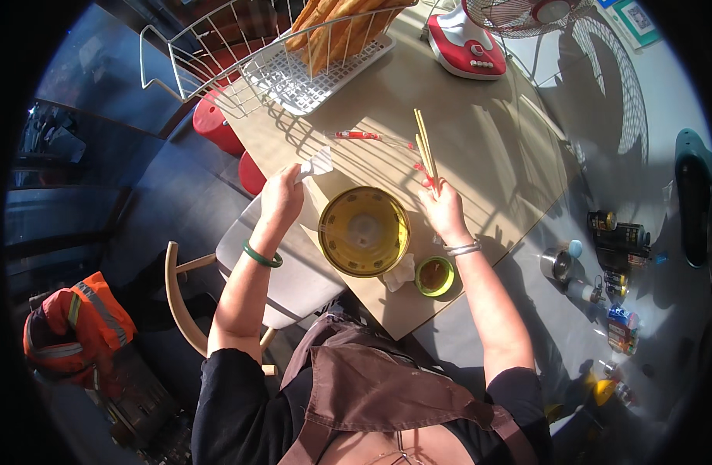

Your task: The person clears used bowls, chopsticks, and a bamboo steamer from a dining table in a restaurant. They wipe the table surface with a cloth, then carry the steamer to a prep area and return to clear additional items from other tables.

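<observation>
My left hand (283,195) grips a crumpled white tissue (318,164) above the table's left edge. A pair of wooden chopsticks (426,145) points away from me, held in my right hand (446,209) with some red bits beside the fingers. Between my hands stands a yellow patterned bowl (365,231), with little in it that I can make out. To its lower right are another crumpled tissue (400,273) and a small green bowl (435,276) with brown sauce. A red and clear wrapper (356,135) lies farther back on the table.
A white wire basket (187,70) and a white perforated tray (303,93) with fried dough sticks (338,29) stand at the back. A red and white fan (466,49) is at back right. A chair (245,261) and red stools (216,125) are left; bottles (620,238) stand at right.
</observation>
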The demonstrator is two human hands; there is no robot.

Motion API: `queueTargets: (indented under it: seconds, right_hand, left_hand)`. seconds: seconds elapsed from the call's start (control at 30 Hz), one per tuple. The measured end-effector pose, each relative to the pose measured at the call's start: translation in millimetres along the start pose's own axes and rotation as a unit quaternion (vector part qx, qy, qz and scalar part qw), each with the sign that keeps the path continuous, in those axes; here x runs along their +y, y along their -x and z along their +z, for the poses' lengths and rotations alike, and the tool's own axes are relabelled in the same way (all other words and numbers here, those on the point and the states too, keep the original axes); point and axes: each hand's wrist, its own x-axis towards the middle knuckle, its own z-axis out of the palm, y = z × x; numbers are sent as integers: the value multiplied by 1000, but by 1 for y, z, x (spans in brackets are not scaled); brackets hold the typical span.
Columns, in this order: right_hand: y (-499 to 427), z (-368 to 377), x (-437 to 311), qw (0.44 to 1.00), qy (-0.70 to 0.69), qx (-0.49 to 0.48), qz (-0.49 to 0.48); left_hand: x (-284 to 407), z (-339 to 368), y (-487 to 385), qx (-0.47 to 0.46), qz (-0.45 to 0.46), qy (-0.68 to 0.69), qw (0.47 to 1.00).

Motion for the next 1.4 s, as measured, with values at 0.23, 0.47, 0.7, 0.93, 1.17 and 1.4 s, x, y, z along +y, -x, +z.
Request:
queueTargets:
  seconds: [0.23, 0.47, 0.7, 0.93, 1.17, 1.4]
  right_hand:
    - [-117, 76, -21, 956, 277, -58, -82]
    - [-135, 85, 42, 946, 314, -58, -50]
    - [3, -6, 1, 989, -73, -66, 110]
    - [108, 54, 23, 956, -247, -72, 142]
    - [117, 79, 46, 962, -174, -86, 194]
    - [126, 35, 5, 935, -238, -72, 254]
  left_hand:
    - [-25, -8, 37, 26, -92, 114, 989]
    - [-43, 3, 19, 9, -131, 185, 974]
    - [-59, 54, -60, -94, 161, 0, 982]
    - [-35, 105, -117, -54, 227, -84, 969]
    - [48, 177, -170, -79, 256, -89, 959]
    - [95, 241, -177, -199, 336, -17, 921]
